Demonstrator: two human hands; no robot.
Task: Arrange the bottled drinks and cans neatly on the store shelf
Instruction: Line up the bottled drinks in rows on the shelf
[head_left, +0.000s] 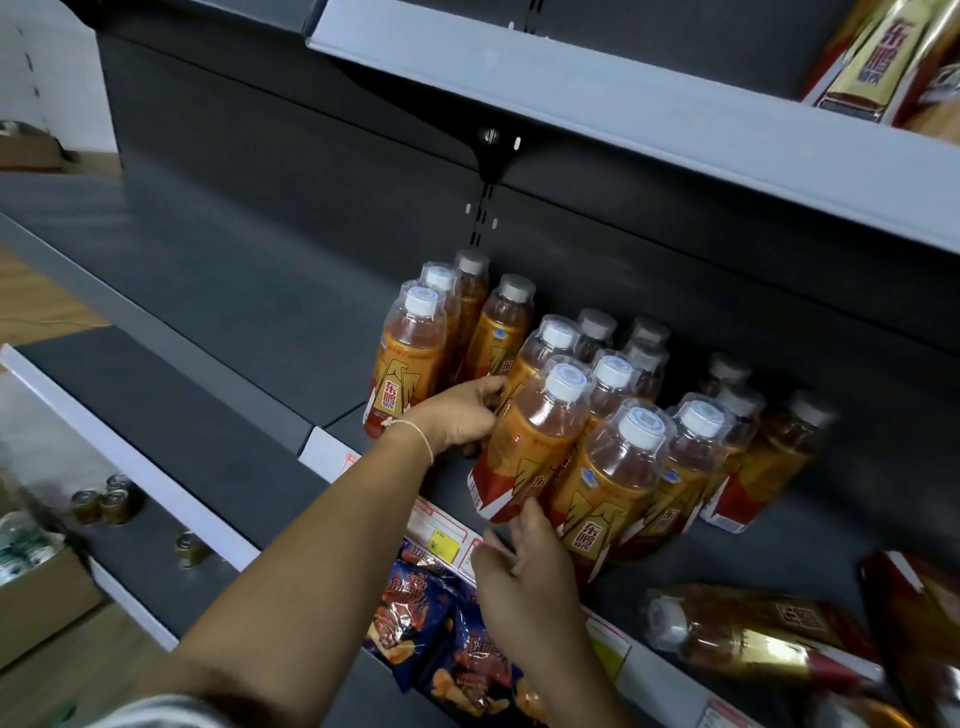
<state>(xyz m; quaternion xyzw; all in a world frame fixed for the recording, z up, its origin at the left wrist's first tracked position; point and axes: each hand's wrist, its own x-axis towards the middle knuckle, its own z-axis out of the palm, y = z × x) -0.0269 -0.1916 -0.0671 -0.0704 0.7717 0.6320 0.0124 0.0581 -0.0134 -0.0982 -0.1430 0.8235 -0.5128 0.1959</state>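
Left hand (460, 415) reached in from the front edge and gripped the side of a bottle (535, 441) in the front of the middle group, fingers curled round its orange label. Right hand (524, 566) sat at the same bottle's base, fingers loosely spread and touching the lower red part of the label, holding nothing. That bottle leaned toward the camera, seemingly off vertical, though wide-angle distortion made that hard to judge. It stood on the shelf (234, 322) among more upright bottles, with a separate cluster (415, 353) to the left and a gap between. One bottle (748, 631) lay on its side at the front right.

Likely step: straighten and square up this bottle in its row. To do it well, keep the left grip low on the body, steady the base with the right, slide rather than lift, label facing front, avoid knocking neighbours touching it. Cans (106, 501) sat on the lower shelf, well apart.
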